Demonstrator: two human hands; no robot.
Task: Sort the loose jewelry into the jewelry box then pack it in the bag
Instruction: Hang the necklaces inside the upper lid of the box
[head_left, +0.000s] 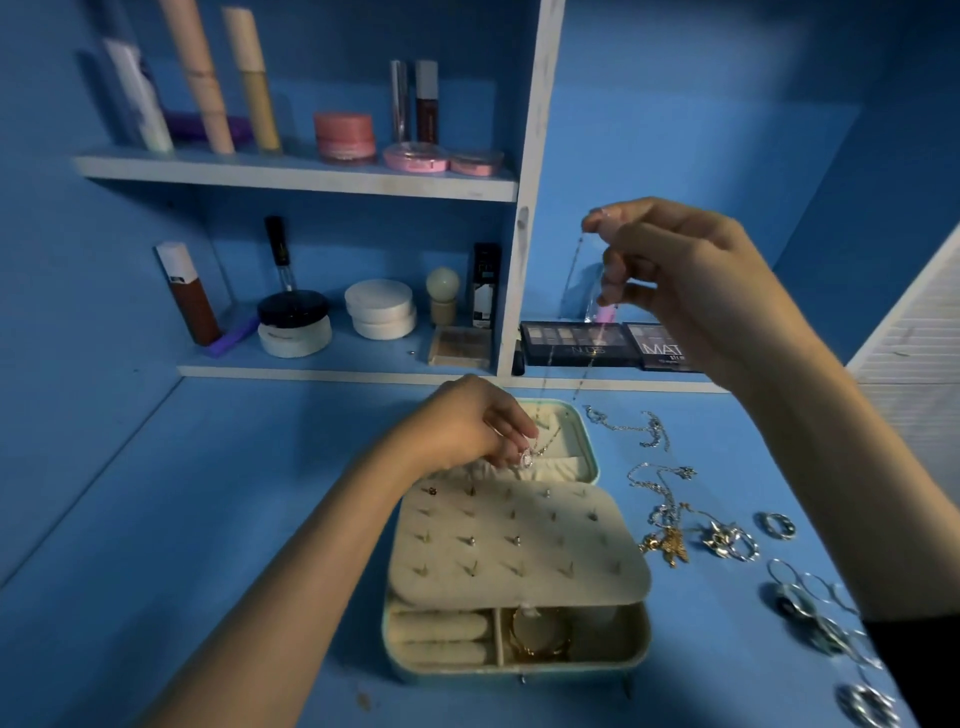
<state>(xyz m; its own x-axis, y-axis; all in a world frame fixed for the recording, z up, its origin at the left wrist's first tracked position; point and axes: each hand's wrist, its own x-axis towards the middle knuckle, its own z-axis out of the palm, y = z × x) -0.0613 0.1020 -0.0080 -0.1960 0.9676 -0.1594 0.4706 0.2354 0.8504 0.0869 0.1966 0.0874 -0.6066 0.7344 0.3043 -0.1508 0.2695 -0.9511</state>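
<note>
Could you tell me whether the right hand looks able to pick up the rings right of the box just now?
Probably not yet: nothing covers the rings, but the right hand is raised and pinches the necklace, whose pendant the left hand holds over the box.

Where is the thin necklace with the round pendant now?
Head view, centre: the thin silver necklace hangs between the right hand, pinching its top, and the left hand, holding its pendant over the far half of the open cream jewelry box.
</note>
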